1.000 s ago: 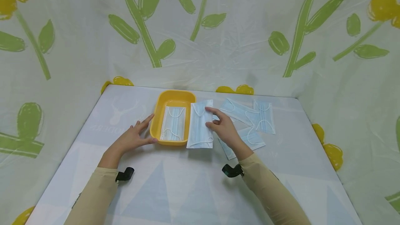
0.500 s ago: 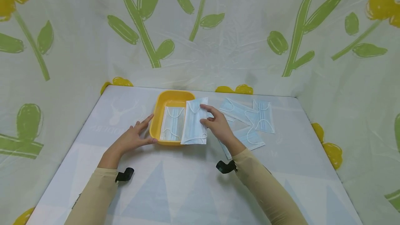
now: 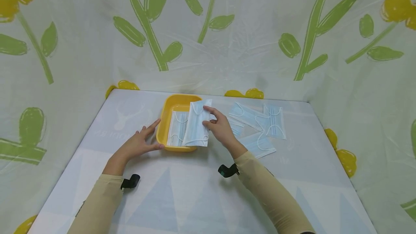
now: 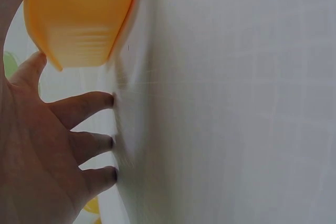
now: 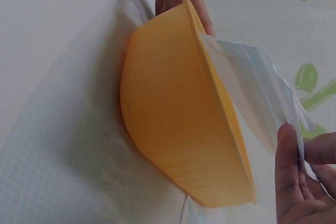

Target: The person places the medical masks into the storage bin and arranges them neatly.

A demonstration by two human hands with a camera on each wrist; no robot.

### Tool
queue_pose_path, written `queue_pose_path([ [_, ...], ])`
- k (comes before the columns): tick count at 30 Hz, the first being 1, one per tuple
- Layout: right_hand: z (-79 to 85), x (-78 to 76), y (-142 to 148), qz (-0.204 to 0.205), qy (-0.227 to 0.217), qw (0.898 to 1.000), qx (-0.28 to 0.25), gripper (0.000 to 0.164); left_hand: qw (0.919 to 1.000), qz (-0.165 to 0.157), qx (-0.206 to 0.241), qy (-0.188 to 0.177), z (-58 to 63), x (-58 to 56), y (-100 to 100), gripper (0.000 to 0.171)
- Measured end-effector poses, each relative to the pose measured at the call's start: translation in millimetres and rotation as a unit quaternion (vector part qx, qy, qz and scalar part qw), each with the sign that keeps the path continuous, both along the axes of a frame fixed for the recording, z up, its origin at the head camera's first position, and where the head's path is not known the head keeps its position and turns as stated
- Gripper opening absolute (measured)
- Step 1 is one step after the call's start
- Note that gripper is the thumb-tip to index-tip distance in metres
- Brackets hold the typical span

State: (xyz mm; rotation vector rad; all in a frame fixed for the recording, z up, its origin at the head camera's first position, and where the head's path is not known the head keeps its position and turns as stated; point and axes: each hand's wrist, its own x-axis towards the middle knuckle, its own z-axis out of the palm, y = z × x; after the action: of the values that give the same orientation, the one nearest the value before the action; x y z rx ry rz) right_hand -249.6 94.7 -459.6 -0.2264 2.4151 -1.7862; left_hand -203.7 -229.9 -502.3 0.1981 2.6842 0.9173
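A yellow plastic box [image 3: 182, 103] stands on the table with face masks [image 3: 176, 127] lying flat inside. My left hand [image 3: 138, 143] is at its left side, fingers spread, with the index fingertip and thumb at the rim. In the left wrist view the other fingertips [image 4: 107, 99] rest on the tabletop. My right hand [image 3: 224, 129] pinches a light blue face mask [image 3: 196, 124] by its right edge between thumb and fingers. This mask hangs tilted over the right part of the box, overlapping the masks below. The right wrist view shows it above the rim.
Several loose blue face masks [image 3: 274, 122] with white ear loops lie overlapping on the table [image 3: 201, 198] right of the box. A curtain [image 3: 240, 60] printed with flowers hangs behind the table and along both sides. Each forearm bears a small black wrist camera [image 3: 130, 181].
My right hand has carried the pinched mask left, from beside the box's right rim to over its inside. More of the loose masks shows now. My left hand has stayed in place.
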Motion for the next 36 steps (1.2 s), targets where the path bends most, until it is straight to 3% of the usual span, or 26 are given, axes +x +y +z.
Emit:
queue_pose_path([
  [15, -3.6, -10.7, -23.6, 0.013, 0.002, 1.0, 0.014, 0.056, 1.0, -0.002, 0.002, 0.002, 1.8, 1.3, -0.5, 0.108],
  [23, -2.0, -12.7, -38.5, 0.002, -0.028, 0.997, 0.07, 0.056, 1.0, -0.001, 0.001, 0.003, 2.4, 1.4, -0.5, 0.109],
  [36, -2.5, -11.5, -55.5, 0.023, -0.005, 0.996, 0.087, 0.053, 1.0, 0.001, 0.002, -0.002, 2.1, 0.8, 0.2, 0.108],
])
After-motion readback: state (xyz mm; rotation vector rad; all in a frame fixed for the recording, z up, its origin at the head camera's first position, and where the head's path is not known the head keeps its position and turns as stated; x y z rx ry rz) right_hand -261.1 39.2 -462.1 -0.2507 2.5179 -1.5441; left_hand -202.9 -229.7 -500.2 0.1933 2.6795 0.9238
